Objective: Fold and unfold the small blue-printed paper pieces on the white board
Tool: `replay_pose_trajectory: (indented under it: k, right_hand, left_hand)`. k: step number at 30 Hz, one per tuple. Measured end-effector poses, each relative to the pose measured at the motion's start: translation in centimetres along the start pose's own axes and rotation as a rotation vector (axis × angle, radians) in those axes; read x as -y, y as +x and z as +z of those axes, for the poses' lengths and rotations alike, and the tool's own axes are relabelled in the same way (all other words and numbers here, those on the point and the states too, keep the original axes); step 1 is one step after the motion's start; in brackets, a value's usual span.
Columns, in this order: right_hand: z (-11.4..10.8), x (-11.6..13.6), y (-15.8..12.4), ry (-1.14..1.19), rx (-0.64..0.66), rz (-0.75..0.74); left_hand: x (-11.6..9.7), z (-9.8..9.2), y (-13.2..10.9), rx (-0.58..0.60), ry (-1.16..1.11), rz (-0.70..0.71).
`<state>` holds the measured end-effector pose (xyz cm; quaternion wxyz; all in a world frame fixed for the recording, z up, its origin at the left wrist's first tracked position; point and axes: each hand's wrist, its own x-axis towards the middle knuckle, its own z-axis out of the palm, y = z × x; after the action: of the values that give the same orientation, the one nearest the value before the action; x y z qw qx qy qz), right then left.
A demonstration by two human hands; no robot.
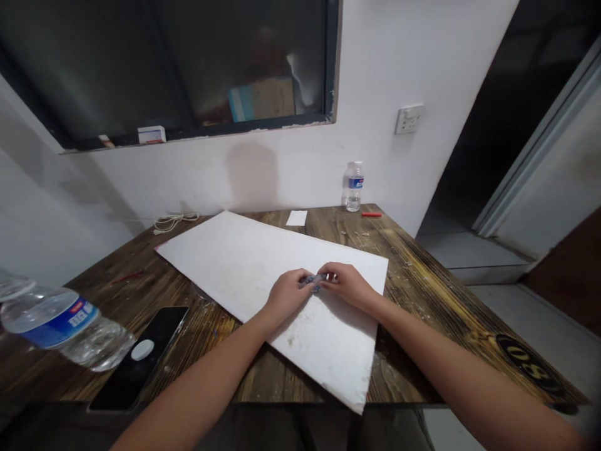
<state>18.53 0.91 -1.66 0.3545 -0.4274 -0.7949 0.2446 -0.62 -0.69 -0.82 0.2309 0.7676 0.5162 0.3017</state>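
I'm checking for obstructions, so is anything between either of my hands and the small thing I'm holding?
Nothing visible is: your left hand and right hand both grip the small grey-blue item directly, over the white board. Your hands hide part of the item.

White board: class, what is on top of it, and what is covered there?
Over the white board, the left hand and right hand hold a small greyish thing. They hide much of it and the surface beneath.
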Motion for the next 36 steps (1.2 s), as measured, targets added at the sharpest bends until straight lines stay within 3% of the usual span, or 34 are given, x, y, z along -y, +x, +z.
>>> replay_pose_trajectory:
  k: [8, 17, 25, 36]
  right_hand:
    - [0.15, 0.12, -0.03, -0.132, 0.062, -0.011]
    - [0.16, 0.08, 0.01, -0.119, 0.001, -0.004]
    - [0.17, -0.24, -0.04, -0.131, 0.047, -0.012]
    - [0.12, -0.12, 0.06, -0.183, 0.033, 0.024]
  left_hand:
    - [-0.4, -0.33, -0.13, 0.023, 0.101, -0.052]
    - [-0.69, -0.46, -0.13, -0.014, 0.095, -0.001]
    - [-0.39, -0.54, -0.04, -0.011, 0.122, 0.019]
    - [-0.51, -0.76, 0.0, -0.023, 0.116, -0.075]
